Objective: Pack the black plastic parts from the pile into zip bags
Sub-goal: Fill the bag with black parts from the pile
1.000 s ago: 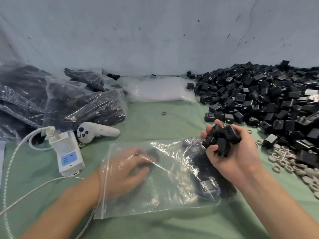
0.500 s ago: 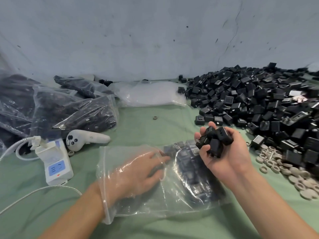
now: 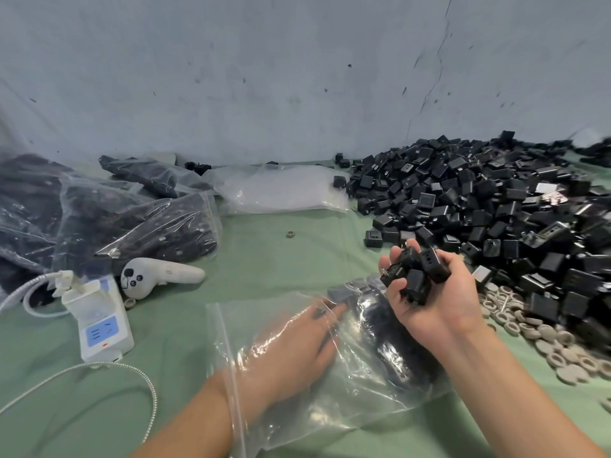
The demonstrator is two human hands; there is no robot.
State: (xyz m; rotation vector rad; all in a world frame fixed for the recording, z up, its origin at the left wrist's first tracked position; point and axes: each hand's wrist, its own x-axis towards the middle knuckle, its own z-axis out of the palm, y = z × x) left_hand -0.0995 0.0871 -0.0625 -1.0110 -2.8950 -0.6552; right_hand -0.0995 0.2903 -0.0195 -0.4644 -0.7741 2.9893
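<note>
Far left, filled bags [image 3: 132,233] are heaped up, with a white socket block [image 3: 99,319] and a white controller [image 3: 158,276] in front of them on the green tabletop [image 3: 264,259]. Now the working zone: my left grip [image 3: 291,352] is inside the zip bag [image 3: 363,401], wrist through the mouth, fingers stretched out flat and holding nothing, just spreading the film. Dark parts already sit at the bag's far end, just past my fingertips. Over that end hovers my right grip [image 3: 436,309], palm up, fingers curled round a handful of black parts [image 3: 413,269], heaped rather than gripped tightly. Behind and to the right is the pile [image 3: 496,209], large, with grey rings [image 3: 535,335] scattered along its near edge. To do this well, I reckon I should arch my left fingers to tent the film and widen the mouth beside my wrist, bring the handful across low and level so nothing rolls off, then tip it in gently. The top pieces look loose, so a rushed tilt could spill them onto the tabletop.
</note>
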